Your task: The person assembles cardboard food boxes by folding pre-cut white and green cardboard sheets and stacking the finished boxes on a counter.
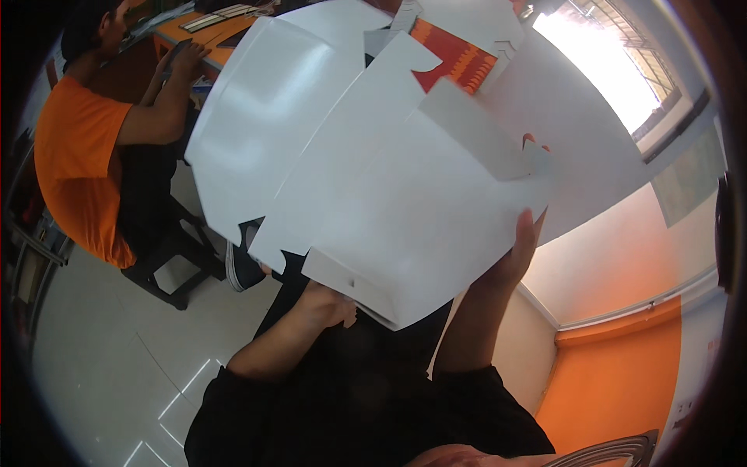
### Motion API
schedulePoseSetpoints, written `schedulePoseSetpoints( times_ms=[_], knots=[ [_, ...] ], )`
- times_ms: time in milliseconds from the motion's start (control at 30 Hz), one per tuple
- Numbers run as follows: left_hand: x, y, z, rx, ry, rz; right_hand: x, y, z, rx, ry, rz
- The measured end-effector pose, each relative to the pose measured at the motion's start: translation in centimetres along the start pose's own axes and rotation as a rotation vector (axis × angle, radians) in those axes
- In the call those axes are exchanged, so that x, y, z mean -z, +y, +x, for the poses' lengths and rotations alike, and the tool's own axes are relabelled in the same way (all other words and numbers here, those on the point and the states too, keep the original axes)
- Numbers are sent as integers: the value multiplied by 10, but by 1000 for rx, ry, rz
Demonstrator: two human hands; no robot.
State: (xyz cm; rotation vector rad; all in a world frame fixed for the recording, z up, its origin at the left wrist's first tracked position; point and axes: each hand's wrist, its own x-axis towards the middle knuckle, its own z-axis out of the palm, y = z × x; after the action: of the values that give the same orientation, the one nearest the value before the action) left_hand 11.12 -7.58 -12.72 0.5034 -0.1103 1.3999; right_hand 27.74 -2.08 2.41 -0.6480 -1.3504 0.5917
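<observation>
A large white die-cut cardboard box blank [389,194] spreads out in front of me, with fold lines, notches and partly raised flaps. At its near lower edge my left hand [331,305] is closed by a small folded flap, its fingertips partly hidden under the cardboard. My right hand [517,261] grips the right edge, thumb on top and the other fingers hidden beneath. Toward the far side, a red and orange printed piece [455,56] shows between the white panels; whether it belongs to the same blank I cannot tell.
At left, a person in an orange shirt [82,167] sits on a black stool [177,253], holding a small dark object. An orange table [175,29] stands behind the cardboard. A bright window [595,70] and an orange wall panel [615,381] are on the right, pale tiled floor [101,342] below left.
</observation>
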Motion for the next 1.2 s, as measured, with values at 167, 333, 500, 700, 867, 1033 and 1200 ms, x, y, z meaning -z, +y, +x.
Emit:
schedulePoseSetpoints(
  times_ms=[167,333,500,700,867,1033,1200],
  knots=[
    [12,0,2,72,-137,-74,-8,14,-19,54,-9,342],
    [19,4,3,53,-151,-58,13,26,-24,35,-97,8],
    [23,16,5,40,-140,-3,18,41,-23,301,-237,72],
    [52,30,0,36,-130,141,3,16,-20,192,-214,85],
    [53,36,5,-23,-116,282,-6,-3,-20,278,-228,-519],
    [30,44,-10,485,132,881,-8,7,-18,412,-41,-449],
    [-4,54,-59,1016,-430,918,-42,8,-40,525,-200,-501]
  ],
)
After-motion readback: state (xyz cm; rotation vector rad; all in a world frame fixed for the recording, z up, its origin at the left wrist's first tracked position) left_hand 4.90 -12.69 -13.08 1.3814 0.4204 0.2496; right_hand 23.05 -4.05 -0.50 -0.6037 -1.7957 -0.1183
